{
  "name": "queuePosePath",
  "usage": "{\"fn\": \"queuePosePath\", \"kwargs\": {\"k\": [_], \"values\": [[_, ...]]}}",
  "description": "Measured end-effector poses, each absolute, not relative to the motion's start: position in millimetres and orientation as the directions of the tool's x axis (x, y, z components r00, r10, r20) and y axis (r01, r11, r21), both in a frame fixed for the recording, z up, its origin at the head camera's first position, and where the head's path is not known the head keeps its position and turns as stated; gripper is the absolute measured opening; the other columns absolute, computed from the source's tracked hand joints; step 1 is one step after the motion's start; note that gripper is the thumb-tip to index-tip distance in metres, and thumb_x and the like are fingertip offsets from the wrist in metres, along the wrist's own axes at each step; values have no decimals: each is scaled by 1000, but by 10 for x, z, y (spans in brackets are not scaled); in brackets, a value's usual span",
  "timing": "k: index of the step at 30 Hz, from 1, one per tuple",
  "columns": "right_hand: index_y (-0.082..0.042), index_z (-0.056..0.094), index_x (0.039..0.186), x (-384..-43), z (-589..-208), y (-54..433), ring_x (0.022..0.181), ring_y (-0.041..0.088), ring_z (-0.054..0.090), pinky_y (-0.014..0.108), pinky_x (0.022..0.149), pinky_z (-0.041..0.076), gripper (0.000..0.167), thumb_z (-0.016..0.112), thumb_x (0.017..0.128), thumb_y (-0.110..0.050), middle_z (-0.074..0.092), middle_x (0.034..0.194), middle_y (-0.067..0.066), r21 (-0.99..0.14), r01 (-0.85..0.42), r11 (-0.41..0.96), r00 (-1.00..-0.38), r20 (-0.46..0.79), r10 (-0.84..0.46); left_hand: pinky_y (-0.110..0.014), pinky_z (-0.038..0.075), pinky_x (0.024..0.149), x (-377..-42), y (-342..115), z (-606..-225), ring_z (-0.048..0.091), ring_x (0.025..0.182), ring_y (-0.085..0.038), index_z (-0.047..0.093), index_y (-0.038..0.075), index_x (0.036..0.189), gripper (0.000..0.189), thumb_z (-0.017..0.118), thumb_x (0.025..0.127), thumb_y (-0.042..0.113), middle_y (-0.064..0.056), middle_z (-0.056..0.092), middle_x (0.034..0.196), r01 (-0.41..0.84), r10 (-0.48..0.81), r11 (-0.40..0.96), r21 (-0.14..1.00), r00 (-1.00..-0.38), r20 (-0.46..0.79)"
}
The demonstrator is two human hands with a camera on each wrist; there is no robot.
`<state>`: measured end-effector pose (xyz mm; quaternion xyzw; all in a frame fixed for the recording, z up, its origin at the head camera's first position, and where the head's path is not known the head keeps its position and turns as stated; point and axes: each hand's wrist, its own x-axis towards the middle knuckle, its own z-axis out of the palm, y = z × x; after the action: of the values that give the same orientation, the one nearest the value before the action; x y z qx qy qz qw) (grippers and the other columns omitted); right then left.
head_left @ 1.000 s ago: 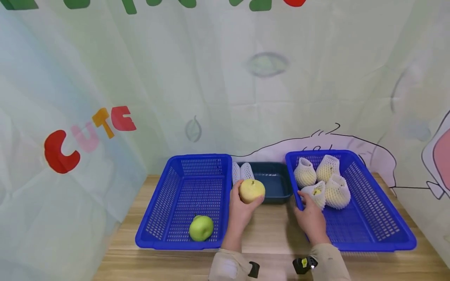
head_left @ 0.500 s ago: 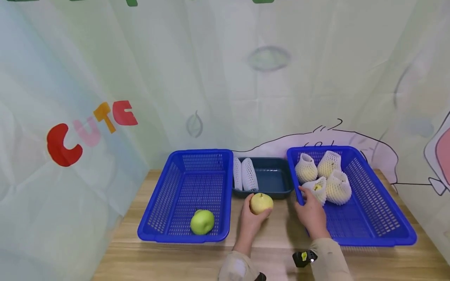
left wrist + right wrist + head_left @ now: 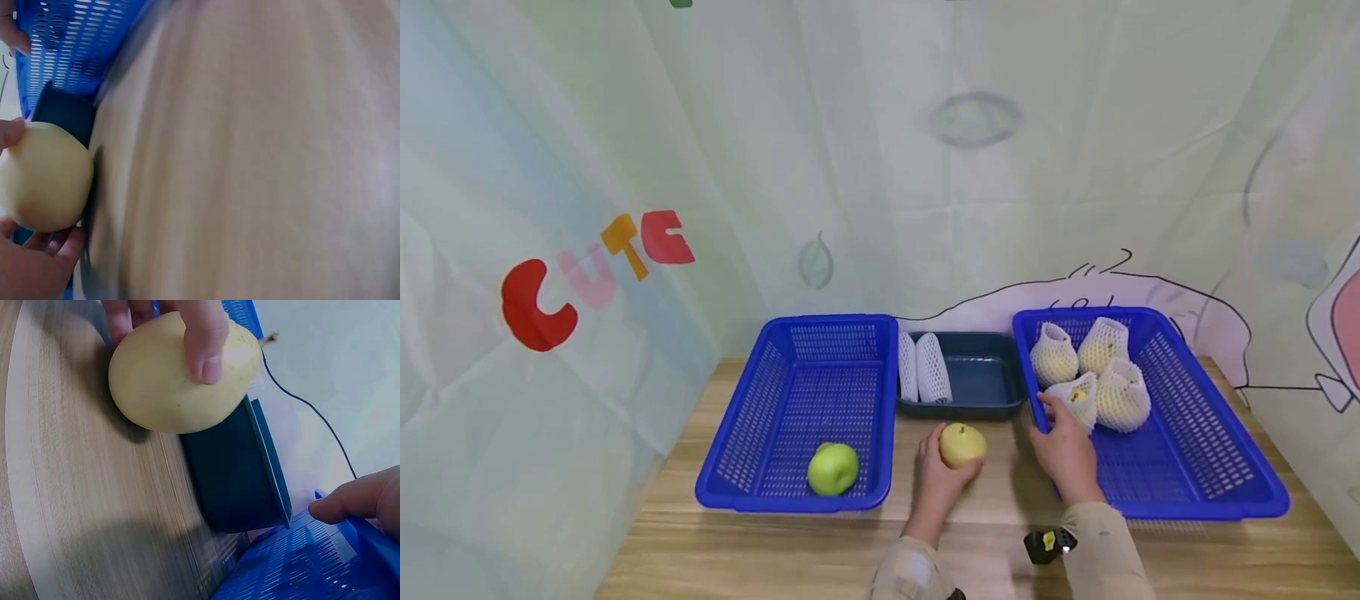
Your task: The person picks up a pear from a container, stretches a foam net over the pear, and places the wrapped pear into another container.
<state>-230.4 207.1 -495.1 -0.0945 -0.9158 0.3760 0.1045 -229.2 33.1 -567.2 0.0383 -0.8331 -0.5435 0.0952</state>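
My left hand (image 3: 942, 479) holds a pale yellow pear (image 3: 963, 446), stem upward, thumb on one side and fingers on the other. In the right wrist view the bare pear (image 3: 175, 375) shows close over the wooden table, its shadow beside it. My right hand (image 3: 1067, 454) grips the near left rim of the right blue basket (image 3: 1213, 433), one digit showing over the rim in the right wrist view. Right by those fingers, several pears (image 3: 1122, 396) in white foam nets sit inside that basket. The far side of the right hand's fingers is hidden.
A dark green tray (image 3: 988, 408) stands between the baskets, with two white foam net sleeves (image 3: 933, 371) at its left end. The left blue basket (image 3: 722, 492) has a green apple (image 3: 833, 469) in it. A printed curtain (image 3: 865, 167) hangs behind.
My left hand has carried the pear from in front of the foam sleeves toward me and slightly right, lower over the table. The right hand has stayed at the basket rim.
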Motion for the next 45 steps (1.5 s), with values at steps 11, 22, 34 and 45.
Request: {"fn": "queuePosePath", "kwargs": {"k": [11, 22, 34, 45], "values": [[-8, 45, 133, -2313, -4911, 2088, 103, 45, 53, 55, 80, 40, 53, 60, 82, -11, 55, 120, 25, -708, 114, 697, -965, 86, 246, -51, 39, 93, -2255, 324, -5661, 48, 112, -36, 40, 5, 132, 80, 82, 64, 19, -19, 49, 124, 92, -88, 391, 916, -987, 137], [-8, 45, 133, -2306, -4936, 2028, 102, 44, 53, 54, 80, 41, 53, 60, 81, -11, 55, 120, 23, -709, 101, 698, -966, 98, 240, -56, 28, 101, -2050, -164, -4565, 22, 134, -35, 21, 12, 145, 84, 68, 81, 41, -17, 21, 148, 237, 35, 589, 773, -963, 269], [-5, 44, 133, -2341, -4923, 2023, 102, 43, 54, 55, 79, 42, 55, 59, 81, -10, 54, 120, 26, -670, 87, 737, -971, 108, 213, -55, 31, 99, -2350, -619, -4982, 36, 123, -47, 10, 5, 147, 69, 47, 88, 5, -31, 29, 140, 63, 115, 716, 696, -993, -29], [-8, 52, 128, -2953, -4064, 1647, 97, 31, 58, 45, 79, 46, 39, 54, 91, -22, 59, 115, 17, -686, -51, 726, -989, 137, 60, -58, 23, 102, -2338, -613, -4982, 28, 127, -49, 10, 5, 147, 68, 46, 89, 5, -32, 26, 142, 73, 150, 639, 766, -988, -31]]}}
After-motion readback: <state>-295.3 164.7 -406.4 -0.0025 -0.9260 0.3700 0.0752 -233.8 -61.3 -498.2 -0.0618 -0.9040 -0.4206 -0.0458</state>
